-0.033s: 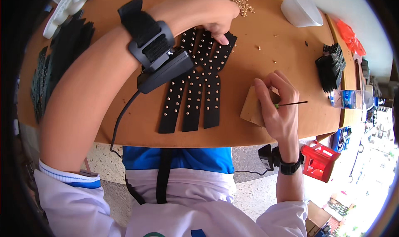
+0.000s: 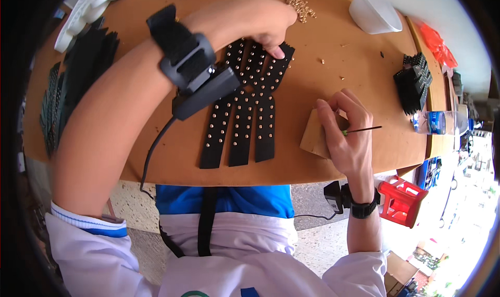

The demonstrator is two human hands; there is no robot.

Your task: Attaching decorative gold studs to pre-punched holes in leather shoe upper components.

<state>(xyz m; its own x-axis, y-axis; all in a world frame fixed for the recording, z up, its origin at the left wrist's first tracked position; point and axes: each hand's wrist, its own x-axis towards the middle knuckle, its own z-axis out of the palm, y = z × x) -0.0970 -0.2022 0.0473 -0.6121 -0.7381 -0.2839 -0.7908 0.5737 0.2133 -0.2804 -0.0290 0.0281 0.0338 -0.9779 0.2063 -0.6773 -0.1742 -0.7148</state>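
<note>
Black strips with rows of round metal studs lie on the brown table, spread in several long bands. My left hand reaches over their far end; its thumb rests on the far right band. Its other fingers curl under and are mostly hidden, so what they grip does not show. To the right, my right hand is closed around a thin dark stick with a green part, its free end pointing right. That hand rests against a tan block, its thumb lying over the top.
Beyond my left hand is a pile of gold-coloured studs. A white tub stands far right, and bundled black studded pieces sit near a clear bottle. Dark strips lie left. A red stool stands below the table.
</note>
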